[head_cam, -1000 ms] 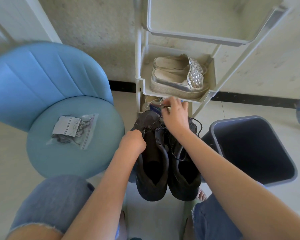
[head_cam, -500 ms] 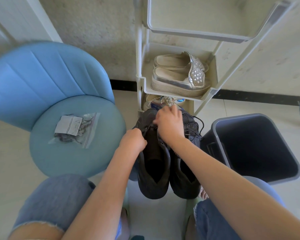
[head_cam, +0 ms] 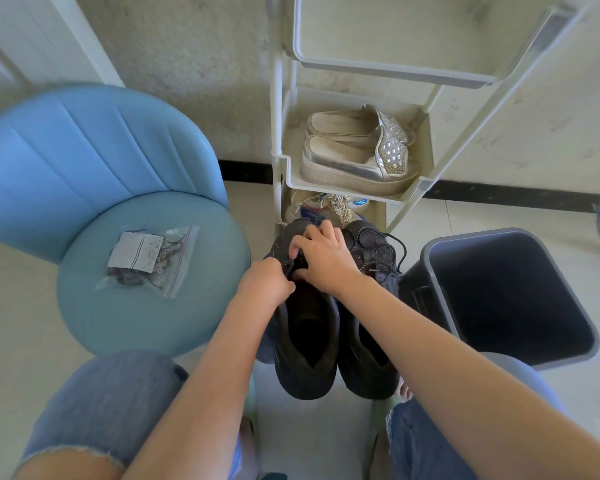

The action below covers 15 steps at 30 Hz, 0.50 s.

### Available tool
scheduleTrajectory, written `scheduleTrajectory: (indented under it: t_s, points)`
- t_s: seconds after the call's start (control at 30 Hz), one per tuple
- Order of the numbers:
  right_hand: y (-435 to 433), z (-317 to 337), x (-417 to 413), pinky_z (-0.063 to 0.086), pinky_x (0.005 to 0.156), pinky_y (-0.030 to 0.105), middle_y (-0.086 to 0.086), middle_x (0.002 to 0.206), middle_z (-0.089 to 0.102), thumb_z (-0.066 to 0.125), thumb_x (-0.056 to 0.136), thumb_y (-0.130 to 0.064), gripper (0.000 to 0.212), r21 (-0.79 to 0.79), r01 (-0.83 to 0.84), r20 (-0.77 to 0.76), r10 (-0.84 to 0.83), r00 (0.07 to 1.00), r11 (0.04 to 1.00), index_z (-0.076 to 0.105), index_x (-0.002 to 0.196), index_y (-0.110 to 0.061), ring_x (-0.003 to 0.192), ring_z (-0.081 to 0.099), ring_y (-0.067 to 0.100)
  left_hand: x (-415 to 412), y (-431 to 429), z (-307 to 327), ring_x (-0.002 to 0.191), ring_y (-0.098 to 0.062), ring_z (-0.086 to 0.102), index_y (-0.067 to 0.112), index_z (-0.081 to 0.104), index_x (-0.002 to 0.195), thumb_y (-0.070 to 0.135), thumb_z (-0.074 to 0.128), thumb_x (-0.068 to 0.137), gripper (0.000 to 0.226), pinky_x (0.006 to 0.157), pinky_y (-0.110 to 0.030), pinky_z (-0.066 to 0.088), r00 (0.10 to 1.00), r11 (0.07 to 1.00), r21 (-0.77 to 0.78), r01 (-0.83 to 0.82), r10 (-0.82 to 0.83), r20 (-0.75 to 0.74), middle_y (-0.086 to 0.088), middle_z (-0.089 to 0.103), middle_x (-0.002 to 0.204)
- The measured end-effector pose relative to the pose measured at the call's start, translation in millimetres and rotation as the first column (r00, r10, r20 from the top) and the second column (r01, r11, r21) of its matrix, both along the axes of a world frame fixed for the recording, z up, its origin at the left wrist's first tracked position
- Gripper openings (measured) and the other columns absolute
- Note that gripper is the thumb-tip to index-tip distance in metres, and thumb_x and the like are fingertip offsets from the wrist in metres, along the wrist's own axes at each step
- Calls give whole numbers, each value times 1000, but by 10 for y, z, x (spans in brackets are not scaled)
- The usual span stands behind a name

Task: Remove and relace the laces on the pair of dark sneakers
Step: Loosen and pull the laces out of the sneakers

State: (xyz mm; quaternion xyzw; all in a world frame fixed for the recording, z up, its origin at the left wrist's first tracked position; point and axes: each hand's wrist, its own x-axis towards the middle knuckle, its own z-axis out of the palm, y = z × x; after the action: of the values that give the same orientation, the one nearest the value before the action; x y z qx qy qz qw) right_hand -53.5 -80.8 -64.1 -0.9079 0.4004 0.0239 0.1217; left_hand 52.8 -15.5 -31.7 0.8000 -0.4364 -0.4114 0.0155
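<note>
Floor (head_cam: 499, 216) holds two dark sneakers (head_cam: 305, 341) (head_cam: 364, 355) (two hands (head_cam: 263, 282) (head_cam: 326, 261) grip one).

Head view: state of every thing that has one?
Left sneaker, upright, lace held by both hands.
Right sneaker, upright, laced, lace ends loose.
Left hand, grips the lace.
Right hand, pinches the same lace.
Zip bag, flat on blue stool, filled.
Bin, upright, unlidded.
Silver platform shoes, paired on rack shelf.
</note>
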Motion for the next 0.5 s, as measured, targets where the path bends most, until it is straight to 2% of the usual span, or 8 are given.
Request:
scheduleTrajectory:
  t_s: [0.07,0.2,0.37,0.43,0.5]
  points:
    - [-9,-7,17,23,99,32,2,119,52,65,85,-37,29,-52,28,-28,-30,999,998,59,107,-20,119,35,26,-2,0,0,91,-35,65,-3,59,110,15,56,88,28,78,-36,53,1000,1000,1,-6,6,2,-22,63,103]
    - [-34,24,4,24,98,33,0,113,61,61,87,-45,24,8,90,-20,-90,996,996,66,98,-25,117,38,24,-1,-4,-12,83,-34,62,-4,59,107,12,51,90,25,74,-34,51,1000,1000,-1,-18,18,8,-20,61,94]
    - [41,4,32,29,101,38,7,127,52,49,96,-31,29,-25,118,-96,-119,988,993,58,119,-16,124,37,29,-9,-16,-42,97,-37,62,-3,57,113,3,42,91,27,79,-35,49,998,998,24,-51,50,39,-23,61,111]
    - [55,16,33,32,99,39,8,126,51,48,97,-24,26,41,125,-82,-122,989,991,56,118,-13,123,38,29,-20,-32,-55,101,-38,61,-3,56,114,0,42,92,27,82,-37,50,997,998,27,-55,53,51,-24,59,113]
    - [26,30,25,35,96,39,7,120,52,48,96,-18,12,176,125,-21,-123,992,976,56,104,-14,119,39,28,-26,-47,-63,104,-38,59,-3,54,119,-3,41,92,30,85,-38,50,997,998,43,-54,51,64,-23,57,117]
